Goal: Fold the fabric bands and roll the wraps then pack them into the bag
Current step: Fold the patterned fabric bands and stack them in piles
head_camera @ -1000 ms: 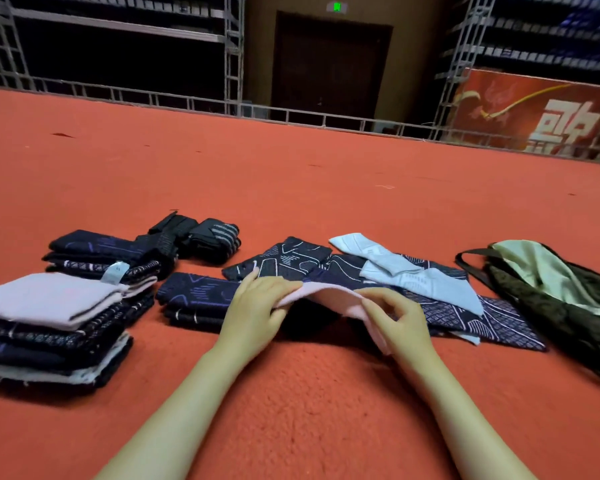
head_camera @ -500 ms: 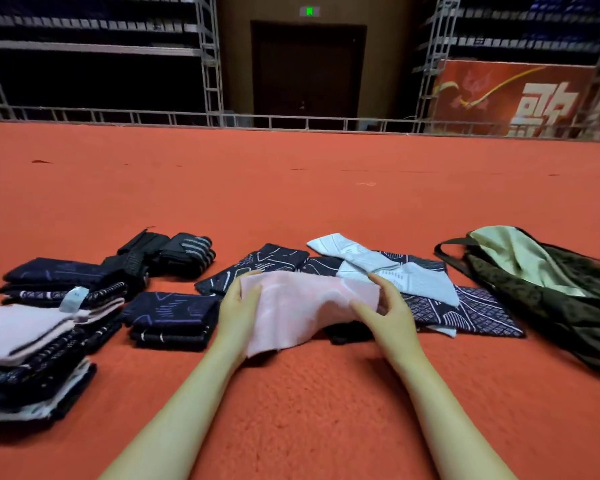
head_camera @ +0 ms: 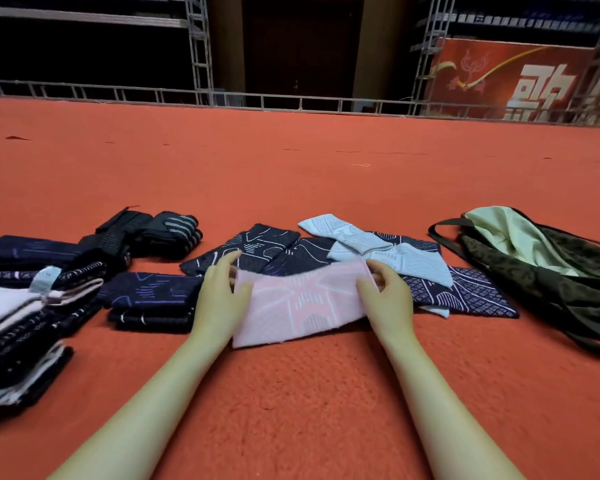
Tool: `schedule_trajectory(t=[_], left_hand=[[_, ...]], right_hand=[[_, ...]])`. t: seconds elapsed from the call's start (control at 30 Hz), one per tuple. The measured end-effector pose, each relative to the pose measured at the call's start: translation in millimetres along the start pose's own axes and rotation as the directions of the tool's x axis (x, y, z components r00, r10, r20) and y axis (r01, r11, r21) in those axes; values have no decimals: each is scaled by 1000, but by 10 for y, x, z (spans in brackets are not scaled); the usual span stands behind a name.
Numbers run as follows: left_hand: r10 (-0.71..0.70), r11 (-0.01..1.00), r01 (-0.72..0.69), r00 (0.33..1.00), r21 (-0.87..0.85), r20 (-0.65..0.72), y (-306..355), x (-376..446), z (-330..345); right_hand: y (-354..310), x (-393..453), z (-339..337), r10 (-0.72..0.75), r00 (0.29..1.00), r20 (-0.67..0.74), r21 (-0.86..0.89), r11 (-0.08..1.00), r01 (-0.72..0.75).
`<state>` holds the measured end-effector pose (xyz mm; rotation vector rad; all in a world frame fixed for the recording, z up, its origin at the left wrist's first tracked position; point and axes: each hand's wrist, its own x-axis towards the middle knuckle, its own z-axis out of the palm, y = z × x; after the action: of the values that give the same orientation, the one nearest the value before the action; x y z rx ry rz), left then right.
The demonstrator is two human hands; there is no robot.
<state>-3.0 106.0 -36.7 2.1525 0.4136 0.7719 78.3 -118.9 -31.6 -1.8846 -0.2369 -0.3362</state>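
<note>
Left stack (head_camera: 18, 327): cut off by the picture's left edge, well left of your grip.
Bag (head_camera: 548, 271): its right side leaves the picture.
Right hand (head_camera: 387, 296): your fingertips hide behind the pink band (head_camera: 302, 303).
</note>
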Motion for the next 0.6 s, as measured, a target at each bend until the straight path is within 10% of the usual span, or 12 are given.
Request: schedule_trajectory(t=[0.37, 0.6], left_hand=[[291, 828, -450, 855, 334, 430, 31, -215, 294], [223, 951, -282, 908, 125, 356, 34, -143, 282]], right_hand=[[51, -25, 65, 36, 999, 25, -138, 990, -32], [-110, -254, 293, -235, 952, 197, -35, 968, 247]])
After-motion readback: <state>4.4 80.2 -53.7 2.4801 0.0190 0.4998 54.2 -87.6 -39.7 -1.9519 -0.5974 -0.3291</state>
